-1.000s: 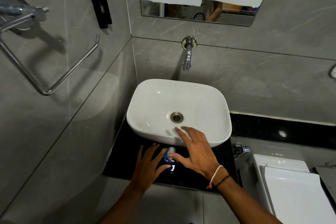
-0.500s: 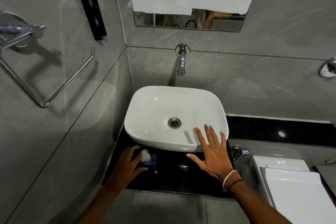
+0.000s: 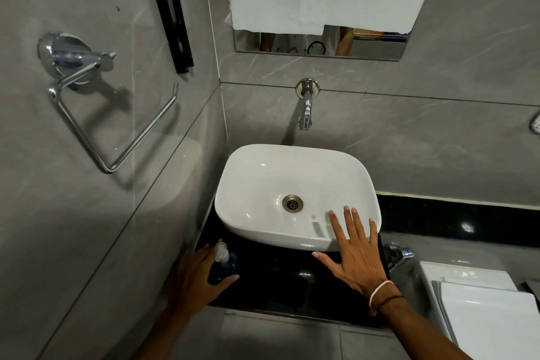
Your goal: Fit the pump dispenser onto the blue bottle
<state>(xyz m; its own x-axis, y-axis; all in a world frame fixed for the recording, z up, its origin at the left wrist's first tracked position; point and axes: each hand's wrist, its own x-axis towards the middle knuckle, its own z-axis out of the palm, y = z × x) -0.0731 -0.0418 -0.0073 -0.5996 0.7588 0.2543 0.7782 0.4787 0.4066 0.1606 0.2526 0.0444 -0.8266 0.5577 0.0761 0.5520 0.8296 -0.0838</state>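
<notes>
Left hand wraps the translucent blue bottle (clear pump dispenser on top) on the glossy black counter. Right hand open, splayed over the rounded white basin.

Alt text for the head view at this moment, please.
A person's left hand grips a blue bottle with a pump dispenser on top, on the black counter left of a white basin. The right hand hovers open, fingers spread, over the basin's front rim.
</notes>
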